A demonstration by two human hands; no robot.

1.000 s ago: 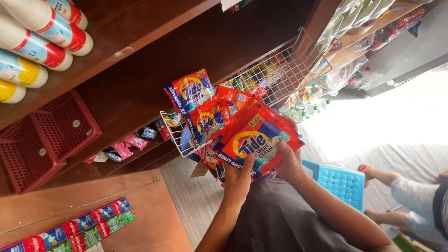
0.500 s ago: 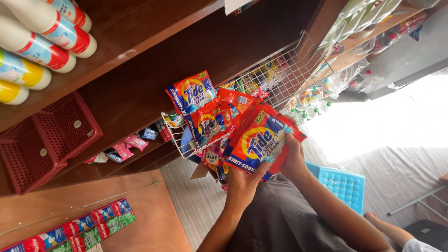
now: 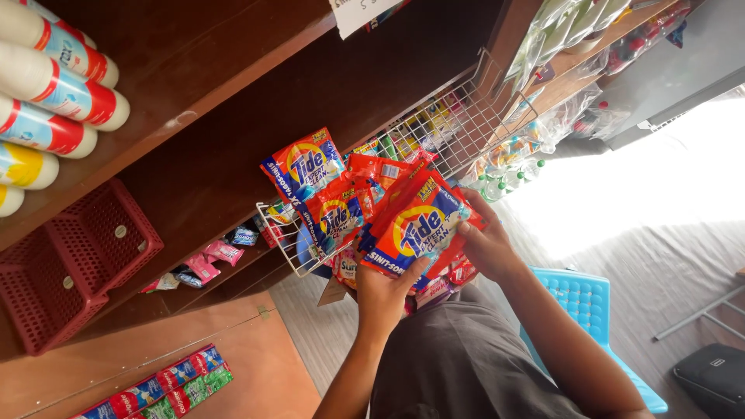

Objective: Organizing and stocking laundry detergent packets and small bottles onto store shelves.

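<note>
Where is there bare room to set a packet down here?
Bare wood lies on the counter between the red baskets and the sachet strip. The wire rack is crowded with detergent packets, where both hands hold more.

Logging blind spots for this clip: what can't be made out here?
- Head view: the lower sachets in the wire basket, hidden by the detergent packs in the left hand and right hand.
- Window area washed out by glare.
- White bottles cut off at the left edge.
</note>
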